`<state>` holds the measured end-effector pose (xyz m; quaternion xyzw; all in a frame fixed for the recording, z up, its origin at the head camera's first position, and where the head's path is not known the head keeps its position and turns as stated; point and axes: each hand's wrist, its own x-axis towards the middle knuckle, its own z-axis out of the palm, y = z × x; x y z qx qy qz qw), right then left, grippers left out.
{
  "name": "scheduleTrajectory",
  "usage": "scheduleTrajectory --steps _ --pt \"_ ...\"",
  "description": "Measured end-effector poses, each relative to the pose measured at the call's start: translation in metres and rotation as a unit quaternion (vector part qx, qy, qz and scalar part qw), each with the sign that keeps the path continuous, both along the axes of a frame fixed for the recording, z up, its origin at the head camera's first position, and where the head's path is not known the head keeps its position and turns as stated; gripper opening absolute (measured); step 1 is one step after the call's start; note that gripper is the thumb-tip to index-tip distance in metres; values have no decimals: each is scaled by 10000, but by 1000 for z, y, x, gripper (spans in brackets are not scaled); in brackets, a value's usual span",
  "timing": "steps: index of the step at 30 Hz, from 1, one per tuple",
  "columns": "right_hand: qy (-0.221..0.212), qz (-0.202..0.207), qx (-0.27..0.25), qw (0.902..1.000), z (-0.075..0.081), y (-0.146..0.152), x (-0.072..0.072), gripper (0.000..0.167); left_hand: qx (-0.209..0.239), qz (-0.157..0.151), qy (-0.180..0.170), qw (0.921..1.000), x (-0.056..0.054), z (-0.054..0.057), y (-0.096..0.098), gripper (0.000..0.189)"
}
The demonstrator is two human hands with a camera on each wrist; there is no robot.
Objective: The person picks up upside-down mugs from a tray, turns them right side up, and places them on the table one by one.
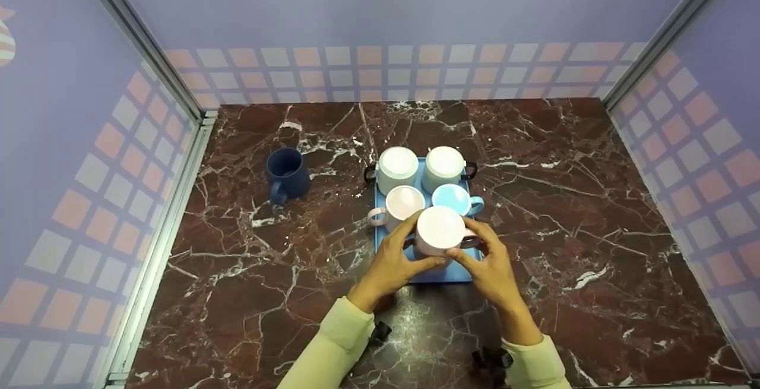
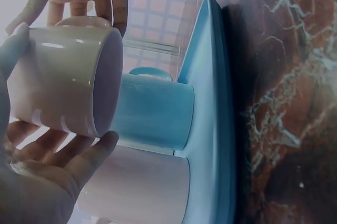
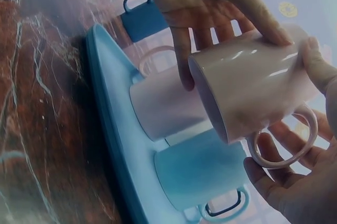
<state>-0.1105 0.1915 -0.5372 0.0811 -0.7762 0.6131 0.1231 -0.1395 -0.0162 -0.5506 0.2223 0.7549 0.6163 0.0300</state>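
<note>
A pale pink mug (image 1: 440, 230) is held above the front part of a blue tray (image 1: 442, 275). My left hand (image 1: 396, 261) grips one side, fingers spread around the wall. From the other side my right hand (image 1: 490, 261) grips it, with its fingers beside the handle (image 3: 287, 153). The mug's lower end, which looks like its open rim, faces the tray and hangs clear of it. Behind it on the tray stand a light blue mug (image 1: 451, 199) and another pale pink mug (image 1: 405, 204). Two white mugs (image 1: 398, 169) with black handles fill the back row.
A dark blue mug (image 1: 287, 172) stands upright on the marbled table (image 1: 570, 217), left of the tray. Patterned panels (image 1: 380, 21) enclose the table at the back and both sides.
</note>
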Motion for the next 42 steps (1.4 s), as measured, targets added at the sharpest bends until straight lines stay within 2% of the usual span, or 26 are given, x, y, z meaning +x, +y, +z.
scheduleTrajectory --steps 3,8,11,20,29,35,42 --pt "-84 -101 109 9999 8 -7 1 64 -115 172 23 9998 1 2 0 93" --pt "-79 -105 132 9998 32 -19 8 61 -393 441 153 9981 3 6 0 96" --pt "-78 -72 114 9999 38 -22 10 60 -464 570 189 9971 4 7 1 95" --pt "-93 -48 119 9999 6 -14 1 64 -396 739 306 9960 5 10 1 89" --pt "196 327 -263 9989 -2 -4 3 57 -426 670 213 9966 5 12 -3 90" --pt "97 246 -354 9990 -3 2 2 44 -347 682 117 9970 4 12 -4 92" --pt "23 229 -395 9990 -5 7 2 41 -364 692 115 9969 4 13 -5 93"
